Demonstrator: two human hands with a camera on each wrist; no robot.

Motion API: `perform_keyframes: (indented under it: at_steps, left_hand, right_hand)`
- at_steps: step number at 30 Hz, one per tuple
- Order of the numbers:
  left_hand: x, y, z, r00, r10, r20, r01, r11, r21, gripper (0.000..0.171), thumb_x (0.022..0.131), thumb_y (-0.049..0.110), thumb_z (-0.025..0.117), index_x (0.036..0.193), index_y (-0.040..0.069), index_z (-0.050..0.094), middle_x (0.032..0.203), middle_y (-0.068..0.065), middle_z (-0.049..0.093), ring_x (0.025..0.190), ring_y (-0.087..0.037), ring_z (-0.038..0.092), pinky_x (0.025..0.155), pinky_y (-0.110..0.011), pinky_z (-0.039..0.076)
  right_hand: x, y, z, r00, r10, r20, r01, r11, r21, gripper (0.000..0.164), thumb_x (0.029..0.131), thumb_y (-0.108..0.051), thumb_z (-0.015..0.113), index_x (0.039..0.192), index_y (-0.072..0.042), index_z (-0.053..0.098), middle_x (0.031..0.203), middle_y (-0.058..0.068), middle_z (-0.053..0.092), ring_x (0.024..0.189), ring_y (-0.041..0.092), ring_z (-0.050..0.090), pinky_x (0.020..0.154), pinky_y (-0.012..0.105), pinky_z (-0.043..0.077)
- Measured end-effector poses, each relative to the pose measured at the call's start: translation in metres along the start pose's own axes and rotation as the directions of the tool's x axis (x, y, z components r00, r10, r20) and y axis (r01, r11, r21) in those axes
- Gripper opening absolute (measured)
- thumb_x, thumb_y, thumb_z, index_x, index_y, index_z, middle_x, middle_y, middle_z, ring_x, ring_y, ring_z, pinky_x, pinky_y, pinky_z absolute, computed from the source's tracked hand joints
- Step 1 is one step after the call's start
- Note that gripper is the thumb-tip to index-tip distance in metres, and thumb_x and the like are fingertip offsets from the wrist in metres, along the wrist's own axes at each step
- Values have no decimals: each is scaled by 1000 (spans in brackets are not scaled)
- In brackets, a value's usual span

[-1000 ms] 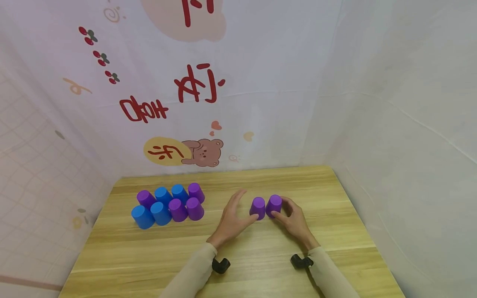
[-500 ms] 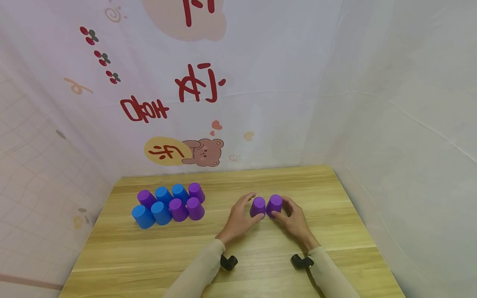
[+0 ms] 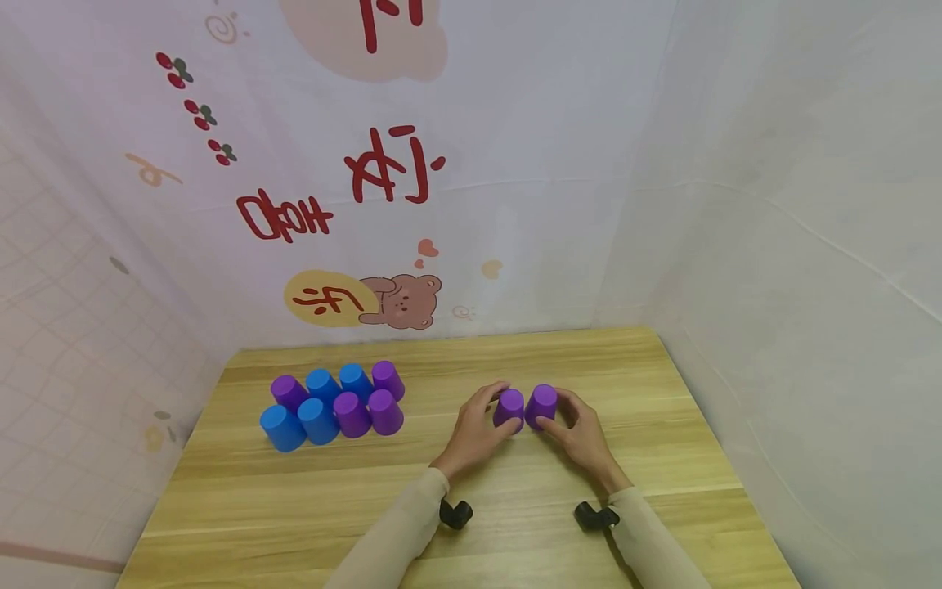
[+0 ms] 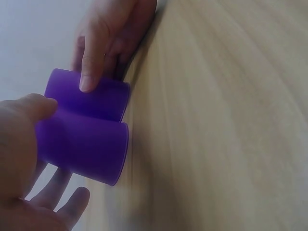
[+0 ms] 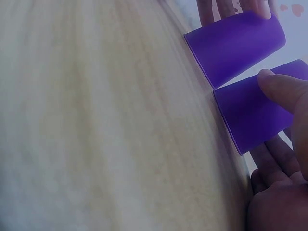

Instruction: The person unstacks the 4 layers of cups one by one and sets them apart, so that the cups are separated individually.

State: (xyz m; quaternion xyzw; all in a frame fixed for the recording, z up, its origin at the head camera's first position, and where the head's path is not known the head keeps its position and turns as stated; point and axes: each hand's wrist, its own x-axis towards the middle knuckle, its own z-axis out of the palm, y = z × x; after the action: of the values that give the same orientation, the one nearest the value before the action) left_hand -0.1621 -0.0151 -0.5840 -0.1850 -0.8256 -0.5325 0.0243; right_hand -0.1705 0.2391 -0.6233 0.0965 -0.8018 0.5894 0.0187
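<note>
Two purple cups stand upside down, side by side, on the wooden table, right of its middle. My left hand [image 3: 473, 429] holds the left purple cup [image 3: 511, 406] from its left side, thumb in front and index finger behind. Around the right purple cup [image 3: 542, 405] my right hand [image 3: 585, 438] keeps its thumb and fingers. In the left wrist view, the left thumb lies near the top of the nearer cup [image 4: 84, 147]. The right wrist view shows the right thumb pressed on its cup [image 5: 250, 113], whose rim meets the other's.
Several upside-down cups stand in two rows at the table's left, among them a blue cup [image 3: 283, 428] and a purple cup [image 3: 385, 412]. A printed white curtain [image 3: 530, 245] hangs behind the table [image 3: 294, 507] and along both sides.
My left hand has moved right, and its thumb and index finger have closed round the left purple cup. My right hand stays on its cup. Neither cup has visibly shifted.
</note>
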Motion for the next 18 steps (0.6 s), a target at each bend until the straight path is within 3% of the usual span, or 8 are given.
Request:
perform_keyframes:
  at_steps: [10,14,18]
  left_hand:
    - [2,0,0,1000,3,-4,-3,1000,-19,57,103,12,83,155,2,62,153,-15,70,141,-35,70,118,-56,62]
    - [2,-1,1,1000,0,-2,0,999,-42,55,103,11,83,153,1,62,151,-15,70,140,-34,71,116,-53,63]
    - [2,-1,1,1000,-4,5,4,997,-75,54,104,10,82,153,0,61,150,-15,70,140,-34,71,114,-49,65]
  right_hand:
    - [0,2,0,1000,-21,-4,21,1000,4,60,96,-12,91,149,-5,66,154,31,67,152,27,63,123,7,41]
    - [-1,2,1,1000,-22,-3,22,1000,15,60,96,-11,91,149,-5,66,155,33,66,152,26,63,122,6,41]
    - [-1,2,1,1000,-12,-3,12,1000,10,60,96,-12,91,150,-5,66,155,27,68,154,31,61,122,6,40]
